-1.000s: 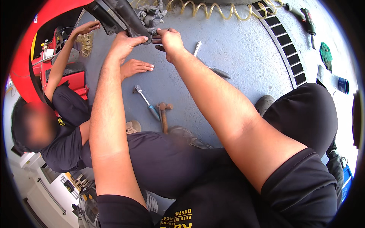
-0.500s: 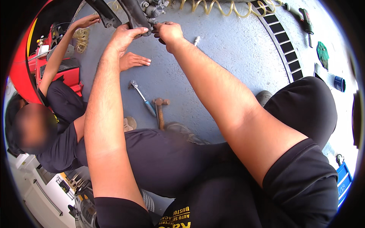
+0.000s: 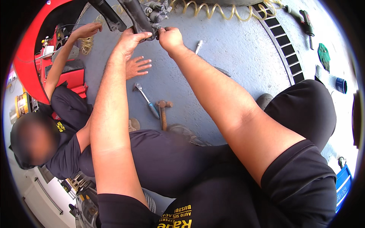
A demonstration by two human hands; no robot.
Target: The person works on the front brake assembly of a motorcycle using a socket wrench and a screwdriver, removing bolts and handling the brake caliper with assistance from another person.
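Note:
At the top of the head view hangs a black metal car suspension arm (image 3: 134, 17), its lower end between my hands. My left hand (image 3: 131, 42) is closed round that lower end, thumb across the front. Just to its right, my right hand (image 3: 171, 40) is closed with its fingertips at the arm's edge. What those fingertips hold, if anything, is hidden. Several grey metal fittings (image 3: 157, 15) sit right above my right hand. A second black metal bar (image 3: 108, 15) comes down on the left, apart from my hands.
A co-worker crouches at left, one hand (image 3: 137, 68) on the floor, the other (image 3: 89, 29) raised beside red equipment (image 3: 70, 78). On the floor lie a ratchet (image 3: 146, 99), a hammer (image 3: 163, 114), a coiled air hose (image 3: 213, 11), a power tool (image 3: 306, 24) and a green glove (image 3: 324, 56).
The suspension arm and both my hands sit slightly lower in the picture. The co-worker's floor hand has spread its fingers. My grip looks the same.

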